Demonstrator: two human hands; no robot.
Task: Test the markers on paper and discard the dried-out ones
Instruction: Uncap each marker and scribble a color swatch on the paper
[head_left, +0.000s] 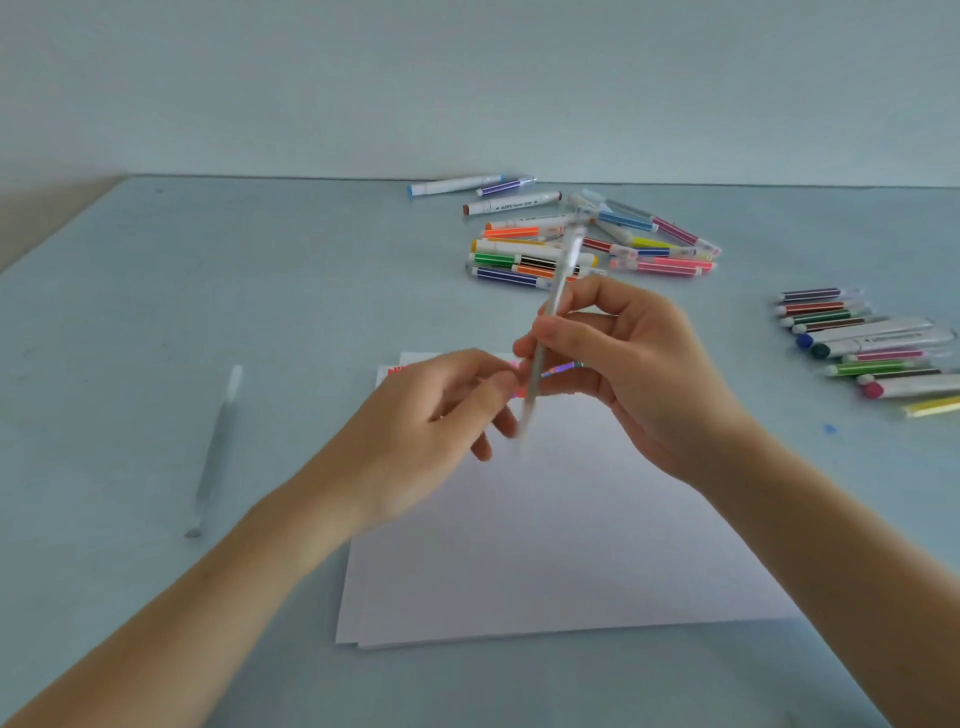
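Head view: right hand (628, 364) fingers gripping a pale marker (553, 312), tilted, blurred, above the paper (545, 545) on the worktop (156, 312). Left hand (431, 421) fingers loosely curled just beside its lower end; contact unclear. Marker pile (571, 244) beyond.

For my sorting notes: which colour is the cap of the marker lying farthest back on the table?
Blue cap, on its left end; the head view shows it.
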